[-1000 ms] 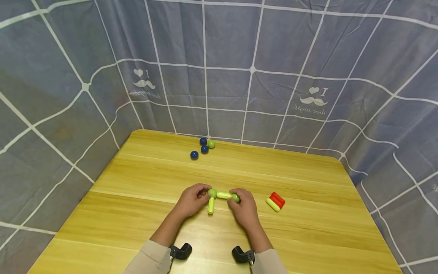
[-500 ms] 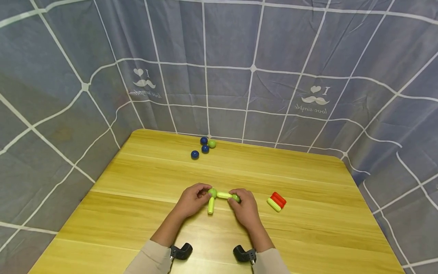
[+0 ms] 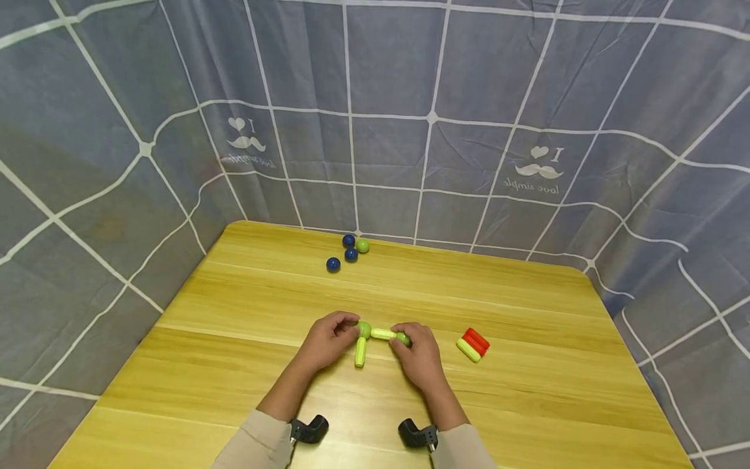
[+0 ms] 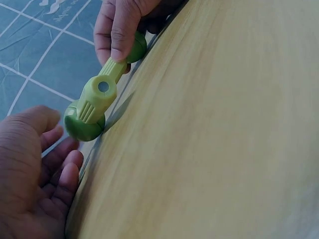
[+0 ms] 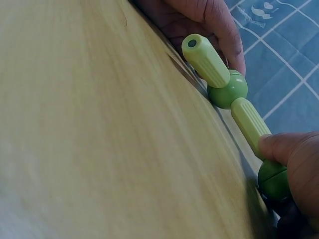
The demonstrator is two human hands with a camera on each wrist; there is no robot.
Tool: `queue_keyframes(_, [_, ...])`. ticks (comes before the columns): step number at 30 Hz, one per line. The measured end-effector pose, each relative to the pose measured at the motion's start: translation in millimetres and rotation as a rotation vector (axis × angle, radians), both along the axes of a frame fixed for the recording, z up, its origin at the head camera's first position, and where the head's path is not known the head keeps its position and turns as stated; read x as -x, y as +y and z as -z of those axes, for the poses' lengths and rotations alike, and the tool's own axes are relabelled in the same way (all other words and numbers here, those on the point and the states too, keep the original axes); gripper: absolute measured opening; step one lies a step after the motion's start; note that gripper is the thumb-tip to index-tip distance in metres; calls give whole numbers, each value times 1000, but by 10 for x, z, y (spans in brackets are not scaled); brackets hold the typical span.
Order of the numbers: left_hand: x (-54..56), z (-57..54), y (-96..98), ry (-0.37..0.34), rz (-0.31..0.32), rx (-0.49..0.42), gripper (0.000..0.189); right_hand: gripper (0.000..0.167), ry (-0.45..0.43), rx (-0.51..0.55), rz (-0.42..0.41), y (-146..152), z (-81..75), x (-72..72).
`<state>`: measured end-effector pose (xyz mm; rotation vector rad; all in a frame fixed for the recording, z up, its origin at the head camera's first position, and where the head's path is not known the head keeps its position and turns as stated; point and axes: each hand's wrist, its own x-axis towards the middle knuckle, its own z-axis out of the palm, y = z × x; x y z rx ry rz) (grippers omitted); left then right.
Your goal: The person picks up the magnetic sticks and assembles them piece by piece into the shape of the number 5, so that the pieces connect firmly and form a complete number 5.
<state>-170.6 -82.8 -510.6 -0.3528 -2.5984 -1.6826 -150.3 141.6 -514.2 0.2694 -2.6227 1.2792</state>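
In the head view, two yellow-green magnetic sticks meet at a green ball (image 3: 365, 330). One stick (image 3: 360, 352) points toward me, showing a grey disc in its end in both wrist views. The other stick (image 5: 249, 124) runs right to a second green ball (image 5: 274, 179). My right hand (image 3: 418, 354) pinches this stick beside the second ball, thumb on top, and partly hides that ball. My left hand (image 3: 328, 342) is at the first ball's left side with fingers loosely bent. In the left wrist view, a gap shows between its thumb and the ball (image 4: 82, 124).
Two red sticks (image 3: 476, 341) and a yellow-green stick (image 3: 468, 350) lie side by side to the right. Several blue balls (image 3: 351, 255) and another green ball (image 3: 362, 246) sit near the wooden table's (image 3: 498, 286) far edge. A grey grid curtain (image 3: 387, 150) surrounds the table.
My left hand has eased slightly left, away from the first ball. The stick pointing toward me has shifted a little left at its near end. My right hand keeps its hold.
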Motion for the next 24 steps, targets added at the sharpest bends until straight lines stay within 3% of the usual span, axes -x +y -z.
queue_keyframes(3, [43,-43,5,-61,-13,-60,21,16,6,-4,-2,5,19,7])
queue_keyframes(7, [177,-247,23,-113,-4,-72,25,16,24,-11,-6,9,29,13])
queue_keyframes(10, [334,-439,35,-89,12,-2,26,16,34,-8,-5,12,21,18])
queue_keyframes(13, [512,-554,38,-59,30,82,27,15,32,-2,-7,17,8,23])
queue_keyframes(20, [907,-659,49,-23,100,228,28,15,11,-1,-14,10,19,16])
queue_keyframes(24, [1098,-715,80,10,130,250,29,16,4,4,-10,9,7,14])
